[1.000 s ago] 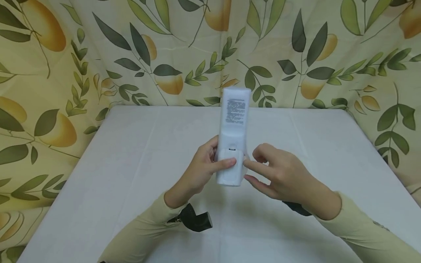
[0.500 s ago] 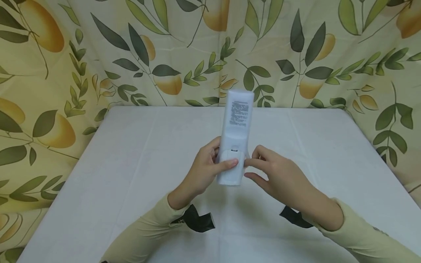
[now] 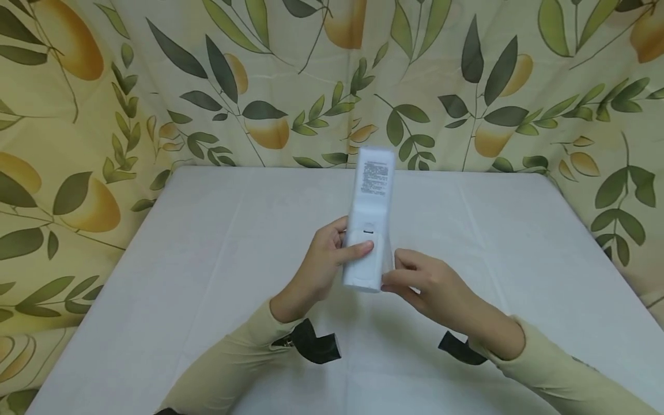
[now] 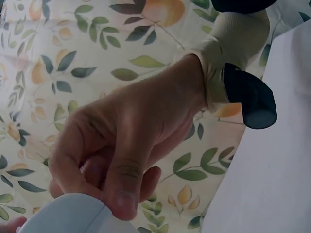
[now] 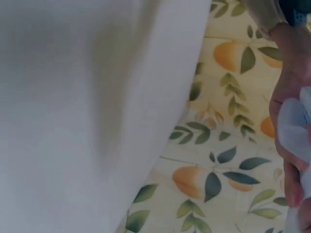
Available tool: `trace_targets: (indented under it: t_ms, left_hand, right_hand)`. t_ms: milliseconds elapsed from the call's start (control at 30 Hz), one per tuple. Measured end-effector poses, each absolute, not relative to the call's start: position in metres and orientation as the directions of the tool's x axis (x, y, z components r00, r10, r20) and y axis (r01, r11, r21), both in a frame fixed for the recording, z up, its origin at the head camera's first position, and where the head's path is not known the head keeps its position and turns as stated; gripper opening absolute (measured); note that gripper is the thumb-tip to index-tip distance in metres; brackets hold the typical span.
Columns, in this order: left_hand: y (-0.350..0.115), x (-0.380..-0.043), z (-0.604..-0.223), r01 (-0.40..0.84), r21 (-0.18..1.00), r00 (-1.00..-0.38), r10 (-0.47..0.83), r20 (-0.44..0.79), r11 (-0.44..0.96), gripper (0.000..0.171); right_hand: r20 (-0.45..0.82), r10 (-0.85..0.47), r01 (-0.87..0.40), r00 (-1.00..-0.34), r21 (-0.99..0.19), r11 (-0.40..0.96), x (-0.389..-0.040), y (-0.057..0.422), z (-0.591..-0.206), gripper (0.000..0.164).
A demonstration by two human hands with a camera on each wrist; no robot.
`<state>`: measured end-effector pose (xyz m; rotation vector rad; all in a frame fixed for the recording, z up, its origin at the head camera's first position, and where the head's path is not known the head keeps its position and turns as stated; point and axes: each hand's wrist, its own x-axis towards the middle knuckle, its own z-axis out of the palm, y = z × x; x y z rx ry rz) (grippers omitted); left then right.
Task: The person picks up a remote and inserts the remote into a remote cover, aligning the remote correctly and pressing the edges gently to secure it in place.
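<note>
My left hand [image 3: 316,268] grips a white remote control [image 3: 367,216] upright above the table, its thumb across the battery cover. The remote's back faces me, with a printed label on its upper half. In the left wrist view, the left hand [image 4: 126,136] has its thumb at the pale remote's [image 4: 68,216] edge. My right hand [image 3: 441,288] is at the remote's lower right edge, index finger and thumb close together there. A thin white sheet [image 3: 388,259], like cloth or tissue, shows beside that edge. White folds of this sheet [image 5: 291,131] appear in the right wrist view. Cannot tell its full shape.
A table with a white cover [image 3: 207,334] lies under both hands. Behind and beside it hangs a curtain [image 3: 290,69] printed with leaves and orange fruit. Black wrist mounts [image 3: 316,346] stick out below both sleeves.
The right hand has slid down along the remote's right edge, and its index finger and thumb have come closer together. The left hand keeps its grip; the remote has tipped and shifted slightly.
</note>
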<state>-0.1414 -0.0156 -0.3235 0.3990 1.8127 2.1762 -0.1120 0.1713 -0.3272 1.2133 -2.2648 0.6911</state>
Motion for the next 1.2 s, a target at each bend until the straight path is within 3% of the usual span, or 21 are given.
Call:
trace_targets:
  t_ms: [100, 233, 467, 567, 667, 767, 867, 967, 1067, 1133, 1200]
  left_hand:
    - [-0.016, -0.144, -0.325, -0.079, 0.983, -0.899, 0.437, 0.002, -0.168, 0.039]
    - [-0.017, -0.148, -0.321, -0.066, 0.994, -0.854, 0.52, -0.014, -0.083, 0.046]
    - [-0.025, -0.146, -0.308, 0.059, 0.987, -0.779, 0.626, -0.049, 0.151, 0.075]
    - [-0.028, -0.144, -0.307, 0.084, 0.981, -0.78, 0.625, -0.046, 0.176, 0.083]
    - [-0.026, -0.141, -0.309, 0.106, 0.986, -0.809, 0.587, 0.01, 0.129, 0.082]
    - [-0.026, -0.138, -0.31, 0.144, 0.987, -0.854, 0.513, 0.088, 0.071, 0.077]
    - [-0.027, -0.136, -0.31, 0.175, 0.985, -0.883, 0.441, 0.162, -0.011, 0.071]
    - [-0.027, -0.135, -0.31, 0.114, 0.987, -0.897, 0.415, 0.151, -0.113, 0.067]
    - [-0.024, -0.133, -0.311, 0.028, 0.984, -0.897, 0.43, 0.103, -0.176, 0.067]
    - [-0.022, -0.134, -0.313, 0.039, 0.987, -0.884, 0.456, 0.106, -0.155, 0.067]
    - [-0.023, -0.135, -0.314, 0.156, 0.985, -0.862, 0.478, 0.171, -0.071, 0.066]
  right_hand:
    - [0.712, -0.581, -0.901, -0.394, -0.175, 0.396, -0.112, 0.173, -0.334, 0.03]
    - [0.753, -0.531, -0.871, -0.389, -0.112, 0.479, -0.111, 0.176, -0.334, 0.032]
    - [0.813, -0.539, -0.813, -0.221, 0.151, 0.562, -0.114, 0.186, -0.326, 0.032]
    - [0.797, -0.565, -0.785, -0.213, 0.205, 0.585, -0.116, 0.188, -0.323, 0.034]
    - [0.752, -0.608, -0.763, -0.255, 0.229, 0.604, -0.116, 0.187, -0.322, 0.034]
    - [0.717, -0.615, -0.763, -0.328, 0.183, 0.62, -0.116, 0.184, -0.32, 0.034]
    - [0.709, -0.581, -0.785, -0.4, 0.063, 0.617, -0.116, 0.183, -0.318, 0.041]
    - [0.717, -0.528, -0.819, -0.455, -0.104, 0.564, -0.115, 0.181, -0.321, 0.053]
    - [0.754, -0.441, -0.838, -0.487, -0.26, 0.481, -0.114, 0.177, -0.326, 0.049]
    - [0.764, -0.392, -0.836, -0.513, -0.34, 0.432, -0.113, 0.176, -0.328, 0.044]
    - [0.761, -0.37, -0.83, -0.533, -0.384, 0.405, -0.112, 0.177, -0.326, 0.041]
